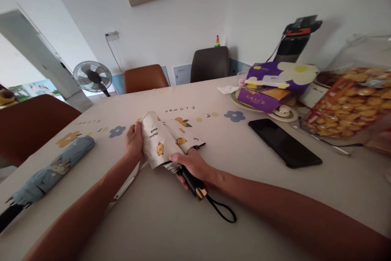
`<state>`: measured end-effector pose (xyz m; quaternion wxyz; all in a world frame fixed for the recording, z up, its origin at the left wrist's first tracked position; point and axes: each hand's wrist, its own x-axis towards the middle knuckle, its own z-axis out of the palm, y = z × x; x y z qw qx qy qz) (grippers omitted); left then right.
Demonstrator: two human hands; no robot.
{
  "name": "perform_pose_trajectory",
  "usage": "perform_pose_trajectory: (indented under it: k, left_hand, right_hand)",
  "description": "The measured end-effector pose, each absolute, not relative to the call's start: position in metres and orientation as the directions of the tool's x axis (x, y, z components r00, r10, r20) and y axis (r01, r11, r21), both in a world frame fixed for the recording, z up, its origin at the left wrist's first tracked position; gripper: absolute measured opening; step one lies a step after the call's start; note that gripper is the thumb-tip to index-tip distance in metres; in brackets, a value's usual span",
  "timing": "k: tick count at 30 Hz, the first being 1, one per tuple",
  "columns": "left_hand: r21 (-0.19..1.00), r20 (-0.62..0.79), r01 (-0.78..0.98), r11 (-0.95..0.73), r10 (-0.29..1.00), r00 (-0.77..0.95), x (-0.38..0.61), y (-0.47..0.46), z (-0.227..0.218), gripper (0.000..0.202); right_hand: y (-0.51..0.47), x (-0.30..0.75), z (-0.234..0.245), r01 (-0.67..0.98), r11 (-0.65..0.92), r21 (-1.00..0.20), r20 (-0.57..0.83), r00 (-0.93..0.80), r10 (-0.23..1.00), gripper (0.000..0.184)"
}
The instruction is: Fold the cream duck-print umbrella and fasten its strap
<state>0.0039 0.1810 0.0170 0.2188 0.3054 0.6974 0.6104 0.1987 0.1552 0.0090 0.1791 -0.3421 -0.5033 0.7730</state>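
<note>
A white folding umbrella printed with yellow ducks lies between my hands, its canopy loosely gathered. My left hand grips the canopy's left edge, with the fingers partly hidden behind the cloth. Around the base of the canopy, just above the black handle, my right hand is closed. The handle points toward me and to the right, ending in a gold tip and a black wrist loop. Part of the white fabric hangs down below my left forearm. A blue folded umbrella rests at the left, apart from my hands.
On the right of the table lie a black phone, eyeglasses, a purple box and a clear container of snacks. A dark bottle stands behind them. Chairs and a fan are beyond the table.
</note>
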Motion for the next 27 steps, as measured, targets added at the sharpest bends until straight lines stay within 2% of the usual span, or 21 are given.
perform_pose_trajectory:
  k: [3,9,17,23,25,27]
  left_hand:
    - [0.974,0.097,0.213,0.073,0.716,-0.691,0.003,0.183,0.010,0.027]
    - [0.978,0.075,0.195,0.078,0.738,-0.671,-0.001,0.183,0.001,0.031]
    - [0.988,0.102,0.154,-0.002,0.763,-0.638,-0.001,0.181,0.000,0.031]
    - [0.995,0.050,0.095,0.016,0.758,-0.650,-0.002,0.180,0.005,0.034]
    - [0.998,0.029,0.055,0.009,0.753,-0.658,-0.005,0.182,0.011,0.030]
    - [0.997,0.074,0.070,-0.035,0.727,-0.682,-0.007,0.184,0.019,0.021]
  right_hand:
    - [0.155,0.199,0.008,0.015,-0.443,-0.896,-0.312,-0.731,0.607,0.029]
    - [0.155,0.199,0.008,0.022,-0.467,-0.884,-0.333,-0.731,0.596,0.029]
    - [0.155,0.201,0.009,-0.008,-0.462,-0.887,-0.298,-0.756,0.584,0.030]
    - [0.154,0.201,0.010,0.032,-0.483,-0.875,-0.351,-0.730,0.587,0.030]
    - [0.154,0.201,0.009,0.023,-0.477,-0.879,-0.345,-0.721,0.601,0.031]
    - [0.154,0.200,0.007,0.012,-0.469,-0.883,-0.344,-0.696,0.630,0.031]
